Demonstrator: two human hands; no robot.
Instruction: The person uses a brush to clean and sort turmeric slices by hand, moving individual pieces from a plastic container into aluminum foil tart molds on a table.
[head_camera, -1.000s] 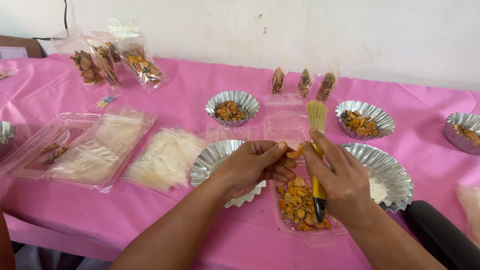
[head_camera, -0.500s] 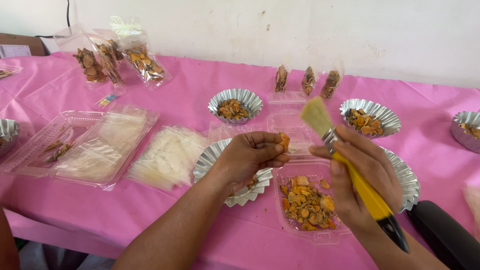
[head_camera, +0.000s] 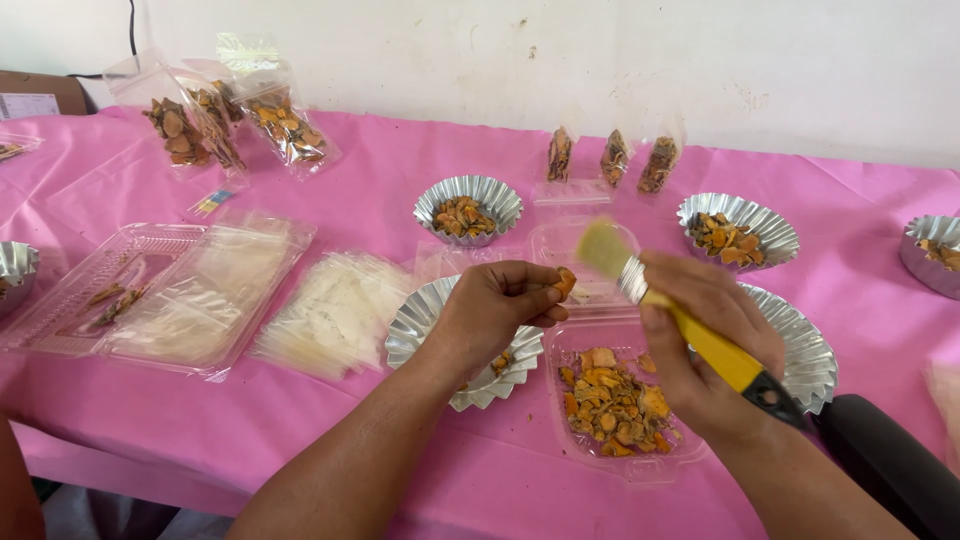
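Your left hand (head_camera: 490, 310) pinches a small orange dried slice (head_camera: 565, 282) between thumb and fingertips, holding it up over the gap between the fluted foil cup (head_camera: 420, 325) under your wrist and the clear plastic tray (head_camera: 640, 465) of orange dried pieces in front of you; your right hand (head_camera: 705, 340) is clenched around the yellow handle of a paintbrush (head_camera: 690, 325), its pale bristles blurred and pointing up and to the left, just beside the slice; whether the bristles touch it you cannot tell. The brush's black end sticks out past the heel of your right hand; under that hand lies a larger foil dish (head_camera: 815, 350), mostly hidden. Everything sits on a pink tablecloth (head_camera: 400, 170); farther back stand two foil cups with dried pieces, one in the middle (head_camera: 468, 205) and one to the right (head_camera: 738, 228); three small clear packets (head_camera: 612, 160) stand near the wall; to your left lie a stack of clear bags (head_camera: 335, 310) and an open clamshell box (head_camera: 160, 290); filled bags (head_camera: 235, 120) rest at the far left corner.
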